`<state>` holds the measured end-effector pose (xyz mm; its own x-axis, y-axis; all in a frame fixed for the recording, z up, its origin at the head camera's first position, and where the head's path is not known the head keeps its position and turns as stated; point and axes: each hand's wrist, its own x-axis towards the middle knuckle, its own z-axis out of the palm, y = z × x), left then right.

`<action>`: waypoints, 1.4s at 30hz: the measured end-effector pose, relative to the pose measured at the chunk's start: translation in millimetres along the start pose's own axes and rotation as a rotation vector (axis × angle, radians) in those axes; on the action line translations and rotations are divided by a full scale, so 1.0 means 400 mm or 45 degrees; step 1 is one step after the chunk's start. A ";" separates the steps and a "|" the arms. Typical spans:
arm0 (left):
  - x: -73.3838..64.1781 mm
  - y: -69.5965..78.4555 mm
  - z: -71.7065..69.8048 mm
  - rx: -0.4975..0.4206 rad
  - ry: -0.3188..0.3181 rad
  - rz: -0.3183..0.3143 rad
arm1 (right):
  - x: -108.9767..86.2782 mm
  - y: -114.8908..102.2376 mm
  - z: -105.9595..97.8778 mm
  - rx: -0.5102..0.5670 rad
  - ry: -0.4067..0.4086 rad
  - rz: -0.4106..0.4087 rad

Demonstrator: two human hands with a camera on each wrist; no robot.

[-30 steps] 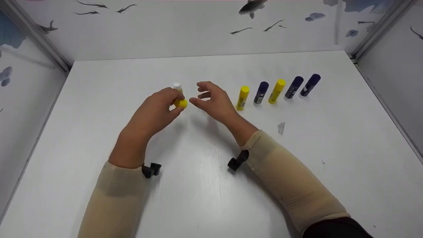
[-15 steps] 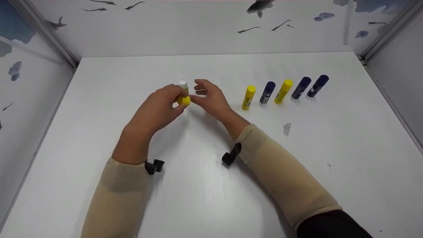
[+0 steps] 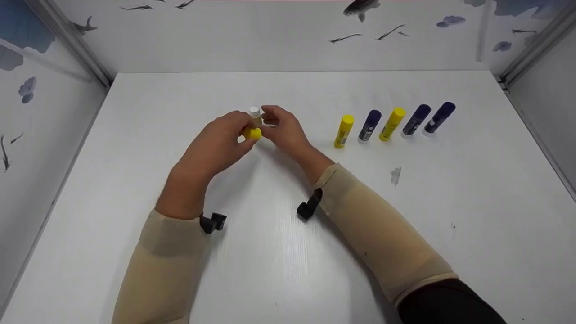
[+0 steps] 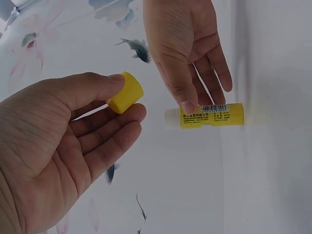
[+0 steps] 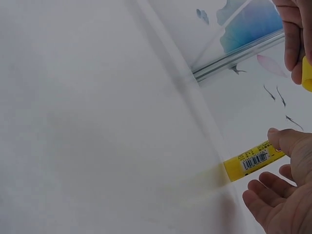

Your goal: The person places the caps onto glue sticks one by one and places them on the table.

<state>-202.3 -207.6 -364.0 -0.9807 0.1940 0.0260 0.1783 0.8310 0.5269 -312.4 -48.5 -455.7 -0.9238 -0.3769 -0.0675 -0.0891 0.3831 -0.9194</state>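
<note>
Thumb and fingers of my left hand [image 3: 218, 144] pinch a yellow cap [image 4: 126, 92]. An uncapped yellow glue stick [image 4: 212, 116] with a white top stands upright on the table, apart from the cap. My right hand [image 3: 288, 132] is at the glue stick. Its thumb [image 4: 189, 105] appears to touch the label side, while the other fingers [image 5: 275, 185] stay loosely extended beside the stick. In the head view, the left hand and the cap hide the lower part of the stick.
To the right stands a row of capped glue sticks: a yellow stick [image 3: 344, 132], a dark purple stick [image 3: 370, 126], another yellow stick [image 3: 392, 124] and two more dark purple ones. Behind the white table [image 3: 270, 252] rises a wall [image 3: 225, 40] printed with fish.
My right hand has moved left to the uncapped glue stick, closing the gap to it. The left hand still pinches the cap. The head view has shifted slightly.
</note>
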 end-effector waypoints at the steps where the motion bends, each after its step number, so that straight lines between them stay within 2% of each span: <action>1: 0.001 0.002 0.000 0.005 -0.003 -0.003 | 0.002 0.002 0.000 -0.002 0.003 -0.002; 8: 0.005 0.013 0.002 0.016 -0.010 -0.029 | 0.018 0.010 -0.003 0.012 -0.010 -0.063; 13: 0.008 0.018 -0.002 0.012 -0.012 0.004 | 0.025 0.013 -0.006 0.047 0.013 -0.103; 19: 0.007 0.017 -0.007 0.010 -0.028 0.005 | 0.027 0.016 -0.003 0.040 0.008 -0.131; 29: 0.003 0.011 -0.005 0.002 -0.040 -0.051 | 0.020 0.020 0.006 0.075 -0.018 -0.126; 42: -0.003 0.004 -0.009 0.010 -0.028 -0.060 | 0.016 0.020 0.016 0.080 -0.026 -0.118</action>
<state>-201.3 -208.3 -360.3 -0.9860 0.1659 -0.0179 0.1325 0.8436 0.5204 -316.6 -53.3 -465.9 -0.9047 -0.4258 0.0113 -0.1495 0.2925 -0.9445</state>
